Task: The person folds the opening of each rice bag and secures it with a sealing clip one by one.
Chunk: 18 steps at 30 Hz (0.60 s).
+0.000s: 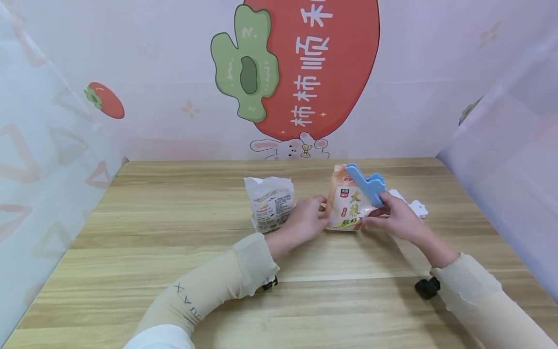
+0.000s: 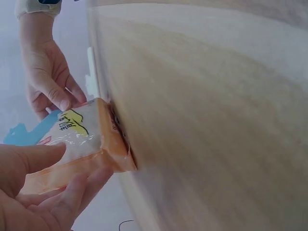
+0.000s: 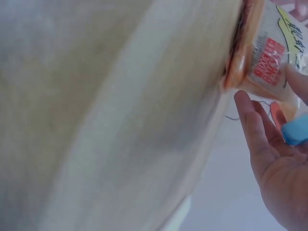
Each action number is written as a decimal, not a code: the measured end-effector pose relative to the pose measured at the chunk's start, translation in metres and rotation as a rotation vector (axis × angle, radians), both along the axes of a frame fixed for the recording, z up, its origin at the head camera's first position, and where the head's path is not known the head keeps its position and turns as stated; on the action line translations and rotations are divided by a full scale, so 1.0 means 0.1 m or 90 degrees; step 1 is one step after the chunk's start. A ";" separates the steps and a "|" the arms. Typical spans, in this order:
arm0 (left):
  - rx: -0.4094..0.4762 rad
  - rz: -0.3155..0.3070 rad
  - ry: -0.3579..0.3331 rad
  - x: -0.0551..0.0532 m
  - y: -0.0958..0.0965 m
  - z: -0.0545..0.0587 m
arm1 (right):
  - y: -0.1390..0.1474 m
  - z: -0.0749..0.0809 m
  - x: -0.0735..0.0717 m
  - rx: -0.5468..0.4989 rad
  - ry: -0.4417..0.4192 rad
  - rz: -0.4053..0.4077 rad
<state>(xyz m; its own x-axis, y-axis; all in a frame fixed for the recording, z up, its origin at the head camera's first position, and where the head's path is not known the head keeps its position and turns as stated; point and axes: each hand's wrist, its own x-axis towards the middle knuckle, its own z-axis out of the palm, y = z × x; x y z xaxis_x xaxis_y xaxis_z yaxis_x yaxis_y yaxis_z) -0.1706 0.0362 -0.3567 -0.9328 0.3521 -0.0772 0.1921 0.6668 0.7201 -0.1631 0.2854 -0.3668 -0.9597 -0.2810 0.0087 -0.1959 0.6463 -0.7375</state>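
Observation:
An orange-and-white snack bag (image 1: 347,206) with printed lettering stands upright on the table, leaning slightly. A light blue animal-shaped bag clip (image 1: 368,184) sits slantwise across its top right corner. My left hand (image 1: 303,220) holds the bag's left side; in the left wrist view the thumb lies over the front and the fingers are at the edge. With my right hand (image 1: 398,218) I hold the lower right side, thumb on the front, fingers behind near the clip. Behind my left hand stands a white paper-like bag (image 1: 271,201), its top uneven, partly covered by that hand.
A white animal-shaped clip (image 1: 416,208) lies on the wooden table (image 1: 174,242) beyond my right hand, partly hidden by it. A printed backdrop (image 1: 165,87) rises at the table's back edge, with pale sheets along both sides.

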 end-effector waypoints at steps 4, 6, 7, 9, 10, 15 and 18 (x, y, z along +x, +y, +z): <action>-0.028 -0.037 -0.037 0.04 -0.08 0.03 | 0.00 0.10 0.02 0.025 0.020 -0.013; -0.036 -0.050 -0.062 0.07 -0.13 0.05 | -0.01 0.15 0.04 0.031 0.025 -0.023; -0.037 -0.058 -0.078 0.09 -0.16 0.06 | -0.01 0.17 0.05 0.036 0.026 -0.028; -0.028 -0.074 -0.103 0.12 -0.21 0.08 | 0.00 0.20 0.08 0.042 0.028 -0.039; -0.022 -0.084 -0.114 0.14 -0.25 0.09 | 0.00 0.22 0.10 0.047 0.029 -0.045; 0.020 -0.123 -0.132 0.23 -0.47 0.15 | 0.00 0.28 0.25 0.052 0.046 -0.103; 0.049 -0.136 -0.122 0.29 -0.61 0.19 | -0.01 0.33 0.36 0.055 0.085 -0.146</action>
<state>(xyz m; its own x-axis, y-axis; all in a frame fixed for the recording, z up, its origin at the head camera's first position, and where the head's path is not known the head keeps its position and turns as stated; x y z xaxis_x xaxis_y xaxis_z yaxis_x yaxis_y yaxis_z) -0.1416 -0.0253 -0.3375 -0.8079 0.5505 -0.2102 0.1775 0.5675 0.8040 -0.1275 0.2839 -0.3334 -0.9902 -0.0623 0.1248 -0.1294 0.7439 -0.6557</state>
